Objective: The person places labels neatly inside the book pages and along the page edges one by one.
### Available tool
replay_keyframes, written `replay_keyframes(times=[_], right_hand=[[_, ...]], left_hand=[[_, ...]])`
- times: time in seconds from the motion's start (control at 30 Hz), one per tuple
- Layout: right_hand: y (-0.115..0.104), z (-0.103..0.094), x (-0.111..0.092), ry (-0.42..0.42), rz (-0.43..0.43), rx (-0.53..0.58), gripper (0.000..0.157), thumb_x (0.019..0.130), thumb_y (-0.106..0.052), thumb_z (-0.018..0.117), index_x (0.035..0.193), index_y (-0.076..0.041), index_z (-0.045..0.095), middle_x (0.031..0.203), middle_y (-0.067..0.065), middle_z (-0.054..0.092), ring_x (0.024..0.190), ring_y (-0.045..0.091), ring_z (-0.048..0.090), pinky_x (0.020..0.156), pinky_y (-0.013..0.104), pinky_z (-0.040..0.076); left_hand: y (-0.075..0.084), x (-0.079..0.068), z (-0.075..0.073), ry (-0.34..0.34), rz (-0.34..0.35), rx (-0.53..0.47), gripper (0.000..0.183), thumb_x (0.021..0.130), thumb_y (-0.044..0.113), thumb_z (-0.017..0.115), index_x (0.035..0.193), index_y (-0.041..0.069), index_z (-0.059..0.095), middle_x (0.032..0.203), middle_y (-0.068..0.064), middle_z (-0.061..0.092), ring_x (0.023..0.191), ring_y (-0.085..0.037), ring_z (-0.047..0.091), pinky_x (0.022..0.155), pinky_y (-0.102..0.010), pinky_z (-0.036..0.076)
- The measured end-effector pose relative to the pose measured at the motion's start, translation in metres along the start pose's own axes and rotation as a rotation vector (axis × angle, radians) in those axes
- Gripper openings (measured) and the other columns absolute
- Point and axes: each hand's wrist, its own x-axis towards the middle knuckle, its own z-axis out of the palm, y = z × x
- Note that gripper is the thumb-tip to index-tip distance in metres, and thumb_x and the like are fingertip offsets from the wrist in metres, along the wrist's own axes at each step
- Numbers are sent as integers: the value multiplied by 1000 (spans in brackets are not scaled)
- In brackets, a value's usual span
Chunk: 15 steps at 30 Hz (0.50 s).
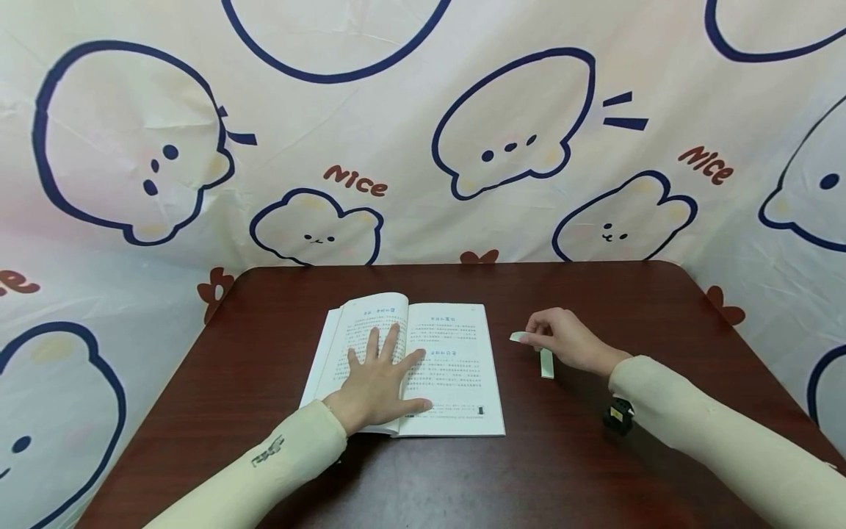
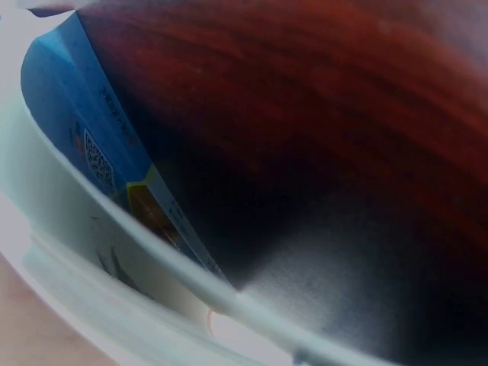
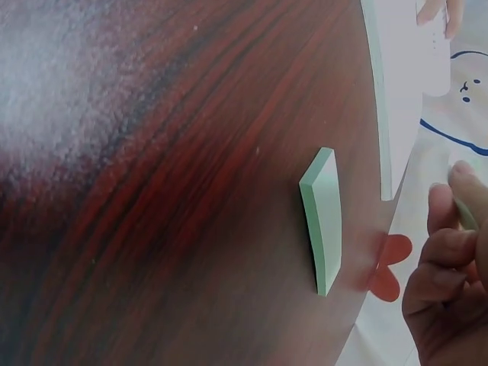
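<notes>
An open book (image 1: 452,367) with printed pages lies on the table. Across its middle fold rests my left hand (image 1: 377,378), palm down with fingers spread. To the right of the book, my right hand (image 1: 571,342) pinches a pale green sticky note (image 1: 518,336) between thumb and fingers, above the table. Below that hand lies a narrow pad of green sticky notes (image 1: 546,365); in the right wrist view the pad (image 3: 325,221) shows its thickness, apart from the hand. The left wrist view shows the book's blue cover (image 2: 84,114) beyond the sleeve, but not the hand.
The dark reddish-brown wooden table (image 1: 264,323) has rounded far corners. A pale cloth (image 1: 410,132) with cartoon outlines hangs behind it and along both sides. A small black device (image 1: 619,416) sits at the right wrist.
</notes>
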Motion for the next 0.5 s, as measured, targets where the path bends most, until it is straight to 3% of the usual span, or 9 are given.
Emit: replay_keyframes(times=[0.27,0.5], right_hand=[[2,1,6,-16,-24,-17,17,100,-16,63,89,-6,73,72,6,64,67,16,54,60,26,46],[-4,5,14,-23,1,-8,15,98,-18,67,92,-5,74,67,2,62,63,15,53,55,25,42]], left_hand=[[0,0,0,-4,1,-3,85,83,73,63,154,29,44,169,-22,12,152,-57,11,104,-85,23],[0,0,0,-2,1,2,85,83,73,63,154,29,44,169,-22,12,152,-57,11,103,-85,24]])
